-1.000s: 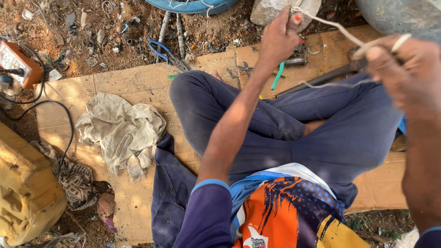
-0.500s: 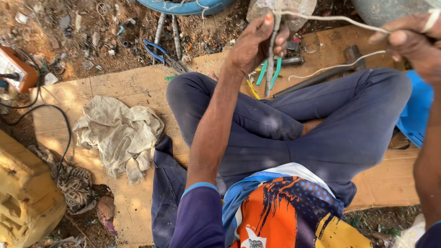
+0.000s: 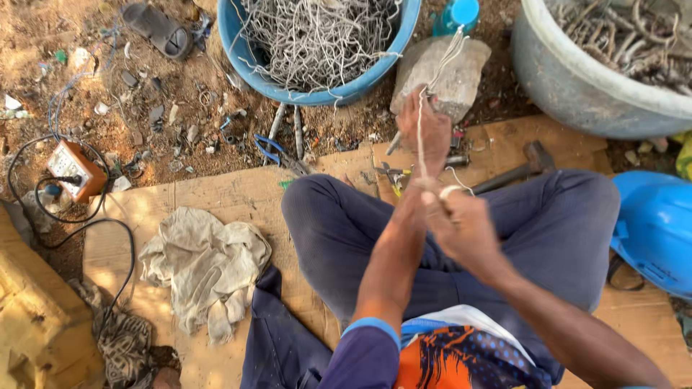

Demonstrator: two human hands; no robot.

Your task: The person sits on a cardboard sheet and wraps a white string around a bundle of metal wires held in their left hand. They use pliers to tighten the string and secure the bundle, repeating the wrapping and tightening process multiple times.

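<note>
I sit cross-legged on a cardboard sheet. My left hand is stretched forward near a grey stone and pinches a thin pale wire. That wire runs down to my right hand, which is closed around its lower end close to my knees. A blue basin full of tangled grey wire stands just beyond the stone. Pliers lie on the cardboard under my left hand.
A grey tub of twisted scrap sits at the upper right, a blue plastic object at the right. A hammer, blue-handled cutters, a crumpled cloth, an orange socket box with black cable and a yellow can lie around.
My right hand has come in from the far right to the middle, close under my left hand. The wire between them now runs short and nearly vertical. The view has tilted up toward the basins.
</note>
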